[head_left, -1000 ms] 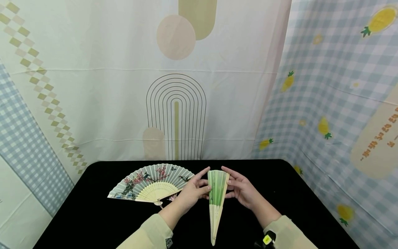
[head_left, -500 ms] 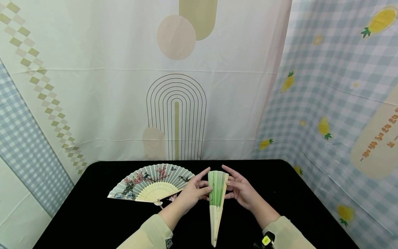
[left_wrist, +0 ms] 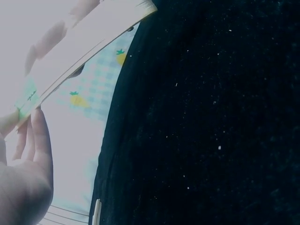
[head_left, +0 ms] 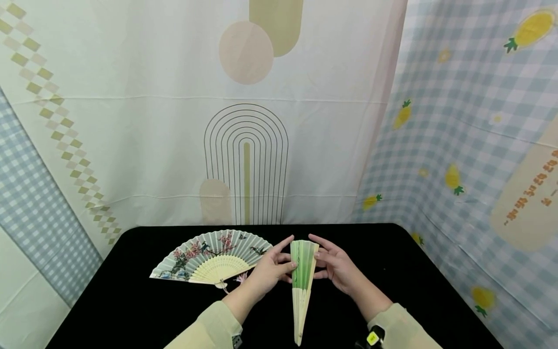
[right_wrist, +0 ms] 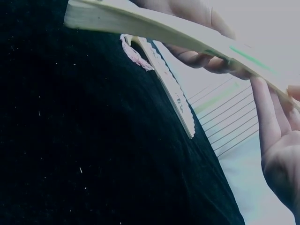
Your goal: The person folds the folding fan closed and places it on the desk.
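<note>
A green folding fan (head_left: 304, 271), mostly folded into a narrow wedge, is held upright over the table between both hands, its pale ribs meeting at the bottom. My left hand (head_left: 265, 271) pinches its left side, thumb on the front and fingers behind. On the other side, my right hand (head_left: 342, 271) pinches the outer rib with thumb and fingers, index finger extended. In the left wrist view the fan's pale edge (left_wrist: 89, 44) is washed out by light. The right wrist view shows its folded ribs (right_wrist: 140, 21) edge-on, with both hands gripping the green end.
A spread folding fan (head_left: 213, 254) with painted blossoms lies at the back left, its pink tassel (head_left: 242, 277) beside my left wrist. The black table (head_left: 174, 315) has rounded back corners. A white patterned curtain (head_left: 152, 145) and a checked pineapple cloth (head_left: 436, 169) hang behind and to the right.
The green fan has narrowed slightly as my right hand edged a little to the left. My left hand keeps nearly the same place, and the spread fan lies as before.
</note>
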Demonstrator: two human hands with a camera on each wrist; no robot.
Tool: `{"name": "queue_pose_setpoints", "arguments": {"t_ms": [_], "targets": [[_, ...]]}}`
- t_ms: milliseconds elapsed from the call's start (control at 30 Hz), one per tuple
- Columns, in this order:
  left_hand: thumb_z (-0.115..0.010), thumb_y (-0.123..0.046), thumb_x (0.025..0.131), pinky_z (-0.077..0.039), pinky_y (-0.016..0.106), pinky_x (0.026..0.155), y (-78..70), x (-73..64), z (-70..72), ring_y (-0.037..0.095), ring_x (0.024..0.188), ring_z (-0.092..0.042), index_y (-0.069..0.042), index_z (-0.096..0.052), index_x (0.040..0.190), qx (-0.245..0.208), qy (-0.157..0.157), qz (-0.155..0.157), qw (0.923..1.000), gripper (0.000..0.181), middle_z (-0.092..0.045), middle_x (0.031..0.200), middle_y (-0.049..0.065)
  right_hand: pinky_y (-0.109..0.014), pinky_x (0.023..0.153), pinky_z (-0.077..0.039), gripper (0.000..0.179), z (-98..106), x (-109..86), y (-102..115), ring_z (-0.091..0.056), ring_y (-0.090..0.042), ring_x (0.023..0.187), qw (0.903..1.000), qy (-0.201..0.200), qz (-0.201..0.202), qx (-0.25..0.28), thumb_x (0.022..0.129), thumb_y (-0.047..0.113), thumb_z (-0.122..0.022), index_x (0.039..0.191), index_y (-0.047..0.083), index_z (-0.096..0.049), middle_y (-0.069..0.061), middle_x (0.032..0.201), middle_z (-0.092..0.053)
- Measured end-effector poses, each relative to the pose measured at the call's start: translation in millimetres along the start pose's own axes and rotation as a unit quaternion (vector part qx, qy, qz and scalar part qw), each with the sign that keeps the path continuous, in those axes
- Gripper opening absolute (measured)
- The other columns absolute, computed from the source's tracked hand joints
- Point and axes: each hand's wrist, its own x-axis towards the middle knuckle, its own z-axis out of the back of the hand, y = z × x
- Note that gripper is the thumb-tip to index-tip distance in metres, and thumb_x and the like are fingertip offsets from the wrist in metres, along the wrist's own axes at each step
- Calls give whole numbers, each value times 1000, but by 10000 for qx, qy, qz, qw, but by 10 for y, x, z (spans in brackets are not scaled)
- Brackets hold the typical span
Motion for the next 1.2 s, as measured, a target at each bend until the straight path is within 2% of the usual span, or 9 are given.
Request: {"name": "queue_pose_setpoints", "arguments": {"t_ms": [333,567,767,967,1200], "targets": [[-64,0,95,-58,30,62,3,2,-27,18,79,-66,-20,-34,156,231,-180,-14,9996,71,-68,111,15,-40,76,-60,64,-40,21,0,-69,-25,101,9975,-411,-277,-502,102,16,-57,157,6,-25,-13,130,-63],[-65,-2,95,-58,33,63,6,-3,-43,19,78,-66,-21,-36,155,458,-258,29,9986,69,-68,110,13,-43,78,-60,65,-101,30,4,-69,-26,102,9915,-707,-518,-960,99,24,-63,155,9,-34,-15,129,-63],[-65,-2,95,-59,36,64,9,-10,-59,19,79,-67,-22,-36,155,715,-336,-34,9969,70,-68,110,13,-45,77,-60,61,-198,12,34,-69,-28,100,9843,-1110,-667,-1201,98,23,-64,153,12,-38,-18,130,-62],[-66,-3,95,-59,37,63,5,-10,-86,19,79,-69,-23,-37,154,878,-418,-130,9952,69,-66,112,13,-45,71,-61,62,-303,15,50,-69,-28,94,9727,-1592,-634,-1565,95,24,-69,151,14,-43,-18,125,-65],[-66,-4,94,-59,36,62,6,-8,-110,20,80,-69,-22,-37,154,923,-476,-191,9944,69,-66,113,14,-46,68,-61,64,-339,19,18,-69,-28,92,9675,-1752,-458,-1767,94,22,-71,151,16,-43,-18,123,-65]]}}
